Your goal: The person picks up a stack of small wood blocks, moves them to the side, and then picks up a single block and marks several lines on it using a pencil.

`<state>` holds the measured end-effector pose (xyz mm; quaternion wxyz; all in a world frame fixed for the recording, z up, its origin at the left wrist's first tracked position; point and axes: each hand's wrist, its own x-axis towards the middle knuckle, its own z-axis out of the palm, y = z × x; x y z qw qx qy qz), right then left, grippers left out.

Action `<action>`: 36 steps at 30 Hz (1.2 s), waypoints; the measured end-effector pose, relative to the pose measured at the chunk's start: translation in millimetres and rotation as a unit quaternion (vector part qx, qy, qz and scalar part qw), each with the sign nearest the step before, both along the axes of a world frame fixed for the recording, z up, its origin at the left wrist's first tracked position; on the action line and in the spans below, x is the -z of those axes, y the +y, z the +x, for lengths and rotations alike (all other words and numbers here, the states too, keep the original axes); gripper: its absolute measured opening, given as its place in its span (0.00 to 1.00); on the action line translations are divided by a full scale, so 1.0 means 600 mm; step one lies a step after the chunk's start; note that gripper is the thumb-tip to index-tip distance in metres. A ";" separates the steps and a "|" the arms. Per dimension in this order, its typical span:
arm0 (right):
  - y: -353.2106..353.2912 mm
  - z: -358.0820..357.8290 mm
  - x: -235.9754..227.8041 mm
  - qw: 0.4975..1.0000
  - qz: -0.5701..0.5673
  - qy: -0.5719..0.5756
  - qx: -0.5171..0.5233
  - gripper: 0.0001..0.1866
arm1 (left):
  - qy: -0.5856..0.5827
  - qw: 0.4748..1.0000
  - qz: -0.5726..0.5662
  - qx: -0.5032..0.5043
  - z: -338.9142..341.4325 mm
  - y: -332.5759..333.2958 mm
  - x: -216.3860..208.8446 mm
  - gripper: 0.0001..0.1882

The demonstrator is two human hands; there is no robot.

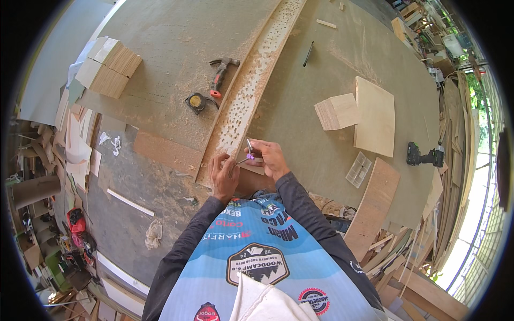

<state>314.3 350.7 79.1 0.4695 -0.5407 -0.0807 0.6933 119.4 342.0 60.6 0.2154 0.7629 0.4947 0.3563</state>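
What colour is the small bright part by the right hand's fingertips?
The small bright part is purple, seen best in the head view.

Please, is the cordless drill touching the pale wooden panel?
Apart. The head view shows the cordless drill to the right of the pale wooden panel, with a strip of worktop visible between them.

Strip [251,85] across counter [176,32], top centre to lower centre. Left of strip: hammer [218,78], tape measure [196,103] just below hammer. Upper left: block stack [108,68]. Right of strip: pen [309,54]; farther right, block [337,112] at panel's [376,115] left edge, compartment box [358,169] below panel, drill [425,155] at far right. Lower centre: left hand [223,176] at strip's lower end, right hand [272,159] just right, small rods [249,145] between hands.
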 end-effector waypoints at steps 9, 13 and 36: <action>0.009 -0.002 -0.016 1.000 -0.016 -0.026 0.002 0.22 | 0.016 0.999 0.025 0.015 0.003 0.003 -0.003 0.08; 0.008 -0.004 -0.008 1.000 -0.015 -0.019 0.009 0.22 | 0.013 0.999 0.038 0.025 0.000 0.006 0.003 0.09; 0.013 -0.003 0.000 1.000 -0.015 -0.023 0.009 0.21 | 0.026 0.998 0.032 0.039 -0.001 0.006 0.000 0.08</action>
